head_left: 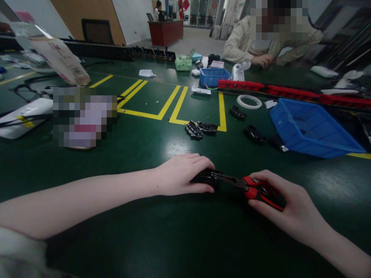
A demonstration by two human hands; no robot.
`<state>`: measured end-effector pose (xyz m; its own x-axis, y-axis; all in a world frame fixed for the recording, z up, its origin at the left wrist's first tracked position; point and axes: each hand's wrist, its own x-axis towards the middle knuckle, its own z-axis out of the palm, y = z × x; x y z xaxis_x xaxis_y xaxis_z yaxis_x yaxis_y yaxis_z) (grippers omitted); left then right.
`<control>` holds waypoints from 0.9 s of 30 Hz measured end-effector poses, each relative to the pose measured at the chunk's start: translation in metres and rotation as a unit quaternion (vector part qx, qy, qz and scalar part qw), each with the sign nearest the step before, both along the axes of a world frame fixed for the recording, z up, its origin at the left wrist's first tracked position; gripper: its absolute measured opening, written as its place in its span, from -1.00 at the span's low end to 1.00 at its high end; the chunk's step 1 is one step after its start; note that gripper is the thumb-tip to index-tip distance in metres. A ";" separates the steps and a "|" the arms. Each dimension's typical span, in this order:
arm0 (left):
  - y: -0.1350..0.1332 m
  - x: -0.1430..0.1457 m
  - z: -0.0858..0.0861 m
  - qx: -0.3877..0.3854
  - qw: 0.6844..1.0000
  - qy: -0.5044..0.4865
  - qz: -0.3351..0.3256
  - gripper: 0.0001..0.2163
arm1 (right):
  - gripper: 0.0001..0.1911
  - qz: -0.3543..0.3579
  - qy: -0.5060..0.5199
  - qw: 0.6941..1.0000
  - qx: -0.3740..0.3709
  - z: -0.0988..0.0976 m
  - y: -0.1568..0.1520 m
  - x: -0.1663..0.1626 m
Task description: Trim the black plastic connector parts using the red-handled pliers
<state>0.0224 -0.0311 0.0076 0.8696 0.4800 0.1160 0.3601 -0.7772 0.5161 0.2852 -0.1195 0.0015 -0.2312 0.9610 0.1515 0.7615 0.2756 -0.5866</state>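
My left hand is closed around a black plastic part near the front middle of the green table. Much of that part is hidden under the fingers. In my right hand are long-nose pliers with red and black handles. Their jaws point left and meet the end of the black part; whether they pinch it I cannot tell. Beyond the hands lie similar black parts, two side by side on the yellow tape and two more farther right.
A blue bin stands tilted at the right, beside a tape roll. Behind are a smaller blue bin and a long red strip. A phone-like object and a bottle are at left. Another person sits opposite.
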 end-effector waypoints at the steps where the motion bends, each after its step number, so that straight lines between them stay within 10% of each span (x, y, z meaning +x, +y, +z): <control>1: 0.000 0.000 0.001 -0.012 1.000 0.001 -0.003 -0.65 | -0.66 -0.001 0.000 1.000 -0.003 0.000 0.000 0.000; 27: 0.001 -0.002 0.002 -0.025 1.000 -0.007 -0.015 -0.67 | -0.61 -0.031 -0.009 0.999 -0.013 0.005 0.001 -0.003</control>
